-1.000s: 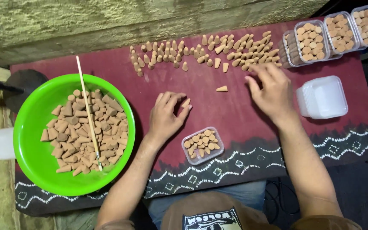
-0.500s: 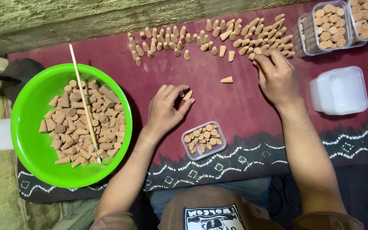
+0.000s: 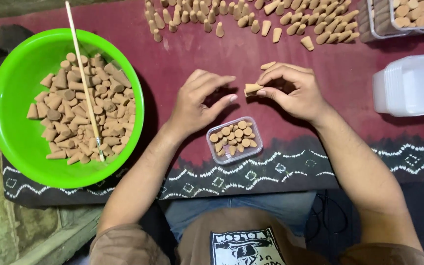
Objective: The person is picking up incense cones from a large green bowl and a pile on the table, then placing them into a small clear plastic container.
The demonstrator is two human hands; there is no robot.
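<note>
Place: small hand-packing workshop, home-scale, low work surface.
Surface: desk [image 3: 349, 98] covered with a maroon cloth with a white patterned border.
Bulk stock: green bowl [image 3: 11, 122] heaped with tan cones, a thin stick [image 3: 82, 78] laid across.
Sorting area: loose cones [image 3: 251, 19] spread in rows along the far edge.
Packaging: stack of empty clear tubs [image 3: 410, 83]; filled tubs [image 3: 403, 14] at the far right; one small tub [image 3: 234, 139] part-filled.
Surroundings: rough worn floor [image 3: 6, 230] at left.

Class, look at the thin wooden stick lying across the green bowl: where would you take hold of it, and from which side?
Grip the wooden stick at its bare upper end, which juts past the far rim of the green bowl. Come from above, fingers pinching across its thin shaft. Its lower end lies among the cones, so a hold there would likely disturb them.
</note>
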